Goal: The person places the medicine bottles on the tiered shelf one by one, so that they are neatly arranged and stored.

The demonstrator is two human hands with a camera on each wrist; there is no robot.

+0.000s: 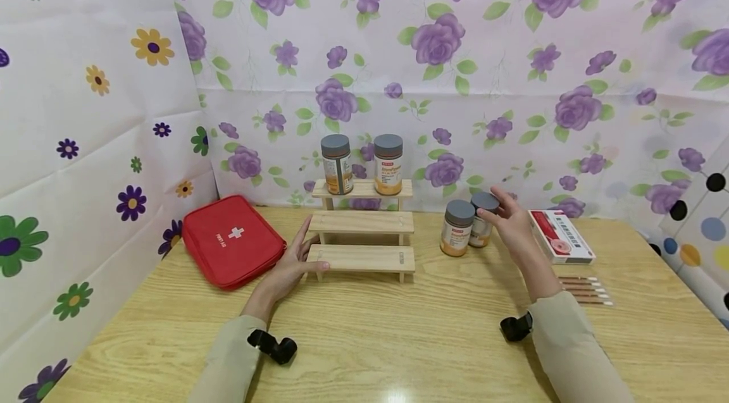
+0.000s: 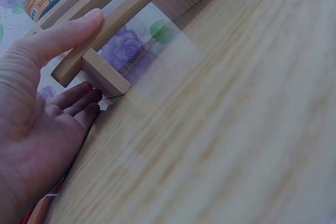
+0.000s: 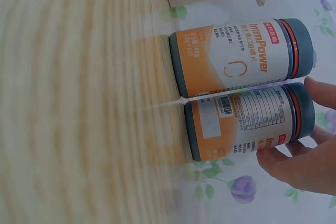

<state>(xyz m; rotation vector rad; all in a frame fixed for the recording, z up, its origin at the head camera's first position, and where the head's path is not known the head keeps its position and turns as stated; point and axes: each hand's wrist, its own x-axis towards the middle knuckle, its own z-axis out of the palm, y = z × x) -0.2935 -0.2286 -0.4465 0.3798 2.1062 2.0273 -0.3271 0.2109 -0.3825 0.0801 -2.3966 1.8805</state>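
Note:
My left hand (image 1: 287, 270) holds the left end of a three-step wooden stand (image 1: 361, 257). In the left wrist view, its thumb (image 2: 79, 30) lies on the lower board and the other fingers curl beneath, beside a leg. My right hand (image 1: 517, 232) grips a grey-lidded supplement jar (image 1: 481, 232) around its lid. The jar is upright, and the right wrist view shows its nutrition table and barcode. Close against it stands another jar (image 3: 236, 59), its orange-and-white front label showing. Two similar jars, a left one (image 1: 338, 166) and a right one (image 1: 388, 166), stand on the top step.
A red first aid pouch (image 1: 233, 241) lies left of the stand. At the right are a red-and-white medicine box (image 1: 560, 237) and a clear pack of brown-stemmed swabs (image 1: 586, 291). Floral cloth (image 1: 484, 86) hangs behind the wooden table (image 1: 398, 340).

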